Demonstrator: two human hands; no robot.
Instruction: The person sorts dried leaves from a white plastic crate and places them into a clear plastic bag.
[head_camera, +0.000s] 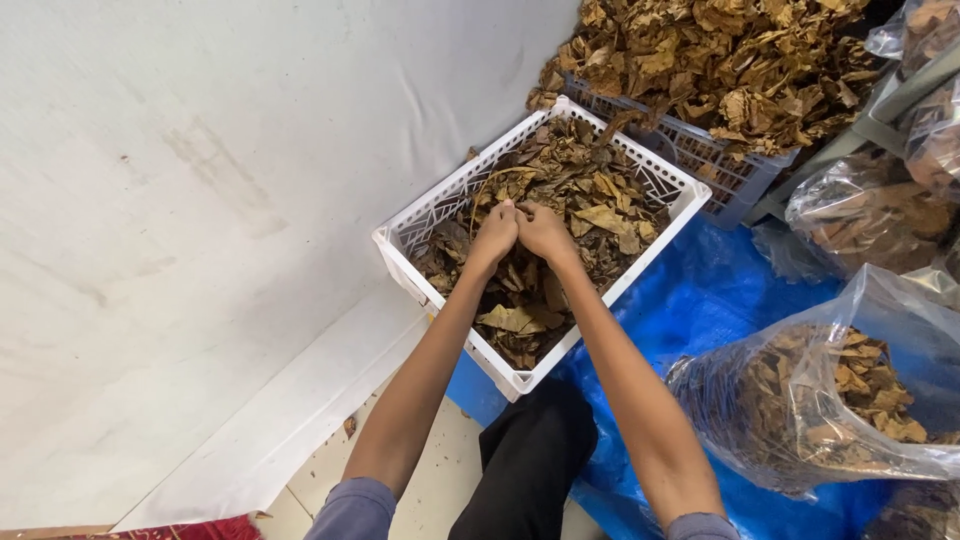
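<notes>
1. Left hand (495, 232) and right hand (545, 232) meet, touching, over the middle of a white plastic crate (400, 243).
2. Both hands are curled with fingers bent down into the dried brown leaves (590, 200) that fill the crate; they appear to pinch some leaves, but what exactly is gripped cannot be told.
3. The crate sits on a blue tarp (700, 290) on the floor, its left corner near the white wall (200, 200).
4. Behind the crate's far corner: a grey crate (715, 170) heaped with the same leaves.
5. Right of the tarp's near edge: a clear plastic bag (810, 400) of leaves, lying open.
</notes>
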